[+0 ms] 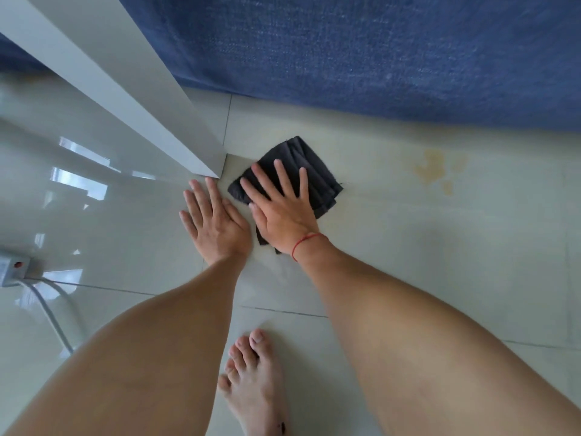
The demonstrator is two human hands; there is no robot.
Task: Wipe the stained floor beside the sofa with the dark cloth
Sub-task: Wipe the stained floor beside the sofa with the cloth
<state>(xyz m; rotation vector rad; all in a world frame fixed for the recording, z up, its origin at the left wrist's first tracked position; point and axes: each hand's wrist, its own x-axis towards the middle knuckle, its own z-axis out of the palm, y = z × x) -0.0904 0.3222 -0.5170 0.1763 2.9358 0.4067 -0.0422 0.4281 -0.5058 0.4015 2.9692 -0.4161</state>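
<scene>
A folded dark cloth lies on the pale tiled floor just in front of the blue sofa. My right hand rests flat on the cloth with fingers spread, pressing it down; a red string circles that wrist. My left hand lies flat on the bare tile right beside it, fingers together, holding nothing. A yellowish stain marks the floor to the right of the cloth, apart from it.
A white panel or furniture leg slants down to a corner just left of the cloth. A power strip with a white cable lies at the left edge. My bare foot stands on the tile below my arms.
</scene>
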